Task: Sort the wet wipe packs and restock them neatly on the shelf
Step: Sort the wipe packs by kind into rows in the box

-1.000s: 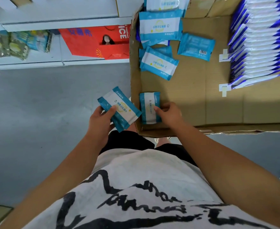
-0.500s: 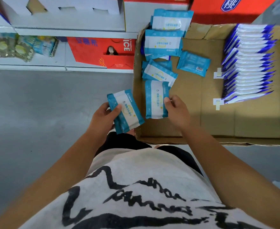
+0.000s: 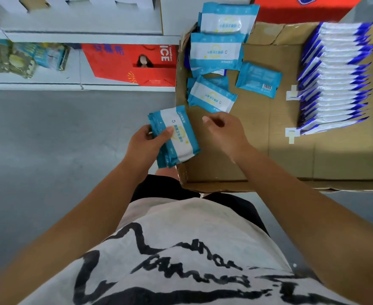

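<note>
We find the left hand (image 3: pixel 146 148) clamping stacked teal wipe packs (image 3: pixel 179 139), thumb on top. The right hand (image 3: pixel 225 133) hovers over the cardboard box (image 3: pixel 258 164), fingers loosely curled, empty.

In the cardboard box (image 3: pixel 258 155), loose wet wipe packs (image 3: pixel 212 96) lie far left, a packed row (image 3: pixel 335 80) along the right; the held packs (image 3: pixel 176 137) overlap its left wall.

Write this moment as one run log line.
left hand: holds teal pack stack | right hand: empty, above cardboard box | loose teal packs: lying in box
</note>
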`<state>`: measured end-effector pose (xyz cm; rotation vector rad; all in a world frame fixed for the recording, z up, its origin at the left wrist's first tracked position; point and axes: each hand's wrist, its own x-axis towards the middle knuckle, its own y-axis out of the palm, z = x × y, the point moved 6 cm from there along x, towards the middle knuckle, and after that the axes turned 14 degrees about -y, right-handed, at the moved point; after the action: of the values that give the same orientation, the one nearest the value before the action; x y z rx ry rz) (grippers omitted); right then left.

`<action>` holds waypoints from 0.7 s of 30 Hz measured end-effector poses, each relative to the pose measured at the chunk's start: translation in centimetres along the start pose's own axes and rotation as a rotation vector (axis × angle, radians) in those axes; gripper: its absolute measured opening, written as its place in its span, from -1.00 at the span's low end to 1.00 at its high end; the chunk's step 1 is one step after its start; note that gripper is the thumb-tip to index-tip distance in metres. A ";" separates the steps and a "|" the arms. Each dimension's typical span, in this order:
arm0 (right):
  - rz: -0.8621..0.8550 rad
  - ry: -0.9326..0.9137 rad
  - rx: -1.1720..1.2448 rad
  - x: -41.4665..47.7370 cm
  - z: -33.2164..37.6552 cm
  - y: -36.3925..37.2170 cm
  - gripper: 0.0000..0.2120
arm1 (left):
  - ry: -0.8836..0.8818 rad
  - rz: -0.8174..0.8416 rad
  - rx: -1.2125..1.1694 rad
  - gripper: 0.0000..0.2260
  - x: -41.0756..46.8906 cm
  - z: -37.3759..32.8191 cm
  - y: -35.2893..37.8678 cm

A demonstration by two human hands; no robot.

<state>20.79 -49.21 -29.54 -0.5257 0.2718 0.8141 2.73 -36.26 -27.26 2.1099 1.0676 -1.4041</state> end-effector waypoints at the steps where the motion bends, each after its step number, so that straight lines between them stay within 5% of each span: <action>1: -0.084 -0.019 -0.024 1.0 -0.4 -0.9 -0.77 | -0.012 -0.006 -0.007 -0.84 0.1 0.0 -0.1; 5: -0.217 -0.132 -0.250 5.1 -1.4 -3.3 -0.67 | -0.049 -0.027 -0.038 -0.80 0.5 -0.2 -0.5; 9: -0.090 -0.113 -0.507 7.6 -2.8 -2.6 -0.44 | -0.050 -0.040 -0.025 -0.79 0.6 -0.6 -0.9; 13: -0.006 -0.046 -0.734 7.4 -3.8 -1.5 -0.47 | -0.038 -0.052 0.002 -0.84 0.5 -0.9 -1.2; 17: 0.006 0.021 -0.604 5.5 -5.3 -0.9 -0.76 | -0.052 -0.071 -0.004 -0.80 0.6 -0.8 -1.5; 21: -0.073 0.170 -0.240 4.3 -7.2 0.1 -0.50 | -0.071 -0.096 0.006 -0.77 0.7 -0.6 -1.8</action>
<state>23.27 -50.43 -37.43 -0.8273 0.3112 0.7360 1.87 -34.48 -27.48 2.0206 1.1511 -1.5166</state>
